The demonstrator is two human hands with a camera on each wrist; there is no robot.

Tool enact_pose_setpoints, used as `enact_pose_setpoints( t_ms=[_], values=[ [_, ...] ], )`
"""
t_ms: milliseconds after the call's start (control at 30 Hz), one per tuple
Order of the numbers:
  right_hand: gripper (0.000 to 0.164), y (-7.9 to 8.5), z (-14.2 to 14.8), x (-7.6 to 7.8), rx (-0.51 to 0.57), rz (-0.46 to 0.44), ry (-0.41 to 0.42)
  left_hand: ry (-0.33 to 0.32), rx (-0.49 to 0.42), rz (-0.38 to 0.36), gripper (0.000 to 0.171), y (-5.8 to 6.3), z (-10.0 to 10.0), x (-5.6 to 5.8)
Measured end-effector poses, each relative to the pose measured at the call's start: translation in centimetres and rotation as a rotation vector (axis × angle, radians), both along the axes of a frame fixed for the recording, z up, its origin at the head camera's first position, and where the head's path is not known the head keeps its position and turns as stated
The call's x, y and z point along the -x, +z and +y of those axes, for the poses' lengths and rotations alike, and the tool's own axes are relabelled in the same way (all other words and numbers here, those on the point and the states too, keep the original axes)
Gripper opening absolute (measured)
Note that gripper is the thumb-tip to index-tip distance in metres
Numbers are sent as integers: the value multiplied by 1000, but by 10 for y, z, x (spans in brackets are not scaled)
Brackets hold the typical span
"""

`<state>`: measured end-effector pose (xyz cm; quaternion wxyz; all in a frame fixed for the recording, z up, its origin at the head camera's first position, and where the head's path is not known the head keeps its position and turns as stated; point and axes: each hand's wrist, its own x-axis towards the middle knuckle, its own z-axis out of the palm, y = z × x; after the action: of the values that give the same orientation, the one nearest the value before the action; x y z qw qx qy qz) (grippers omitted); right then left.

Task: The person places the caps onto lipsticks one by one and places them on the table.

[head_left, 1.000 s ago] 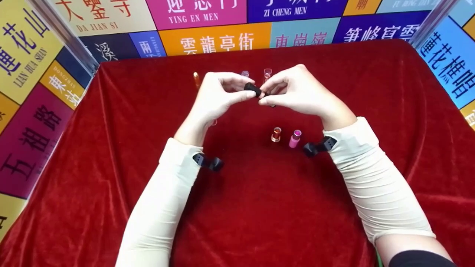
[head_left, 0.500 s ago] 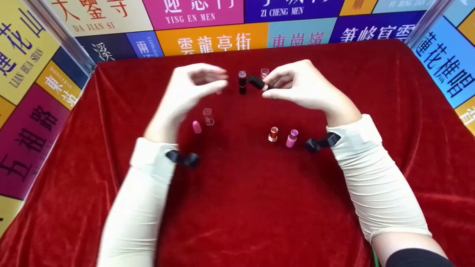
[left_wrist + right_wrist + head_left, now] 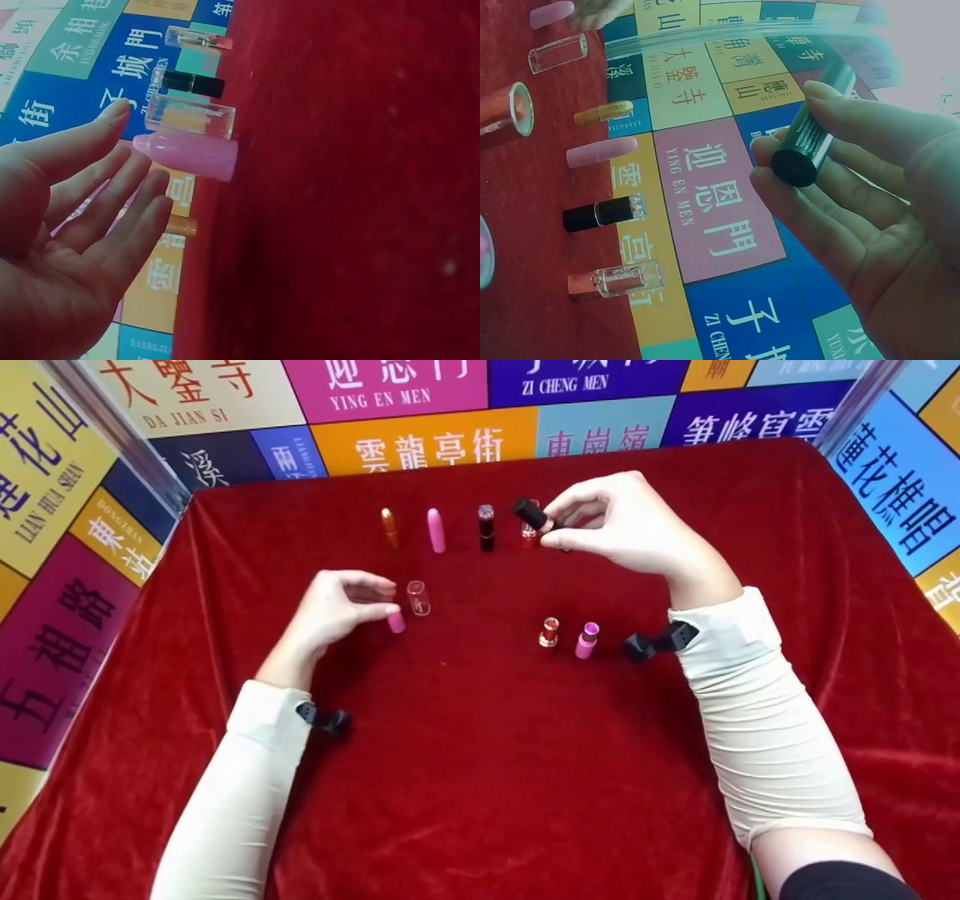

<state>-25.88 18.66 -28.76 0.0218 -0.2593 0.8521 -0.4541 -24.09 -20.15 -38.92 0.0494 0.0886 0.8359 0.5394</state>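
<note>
My right hand point(image 3: 622, 525) pinches a black lipstick tube point(image 3: 531, 514) in the air, tilted, above the back right of the cloth. Its dark round end faces the right wrist camera. At the left, my left hand point(image 3: 337, 607) is around the tip of a pink lipstick cap point(image 3: 397, 621), which stands on the cloth. In the left wrist view, thumb and fingers are spread beside the pink cap point(image 3: 191, 155), with a gap between them. Just behind it stands a clear cap point(image 3: 418, 598).
Along the back stand a gold tube point(image 3: 390, 528), a pink tube point(image 3: 436, 531), a black lipstick point(image 3: 487, 528) and a red clear-capped lipstick point(image 3: 529, 537), partly hidden. Uncapped red point(image 3: 549, 634) and pink point(image 3: 587, 640) lipsticks stand nearer. Red velvet point(image 3: 480, 750) covers the table.
My left hand has let go of the black lipstick tube and moved left and nearer, to the pink cap. My right hand keeps the tube and has shifted slightly up and right.
</note>
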Motion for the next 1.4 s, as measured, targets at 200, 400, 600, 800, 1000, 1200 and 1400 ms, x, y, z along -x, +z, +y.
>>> enact_pose_setpoints(
  t_ms=[200, 400, 600, 800, 1000, 1200, 1400],
  values=[
    [23, 1, 3, 2, -9, -6, -29, -35, -10, -65, 32, -15, -1, 3],
    [24, 0, 5, 5, -10, -5, -44, -15, 0, -72, 25, -20, -2, 3],
    [26, -8, 10, 14, 45, 11, -63, -19, 9, -74, 25, -23, -1, 5],
    [24, -26, 14, 32, 52, 16, -132, -7, 20, -83, 26, -22, -3, 5],
    [28, -51, 26, 54, -19, 13, -280, -12, 17, -87, 26, -20, -4, 5],
    [30, -77, 31, 71, -56, -11, -337, -5, 17, -84, 26, -21, -5, 4],
    [30, -91, 34, 88, -64, -30, -386, -15, 2, -82, 26, -25, -6, 4]
  ],
)
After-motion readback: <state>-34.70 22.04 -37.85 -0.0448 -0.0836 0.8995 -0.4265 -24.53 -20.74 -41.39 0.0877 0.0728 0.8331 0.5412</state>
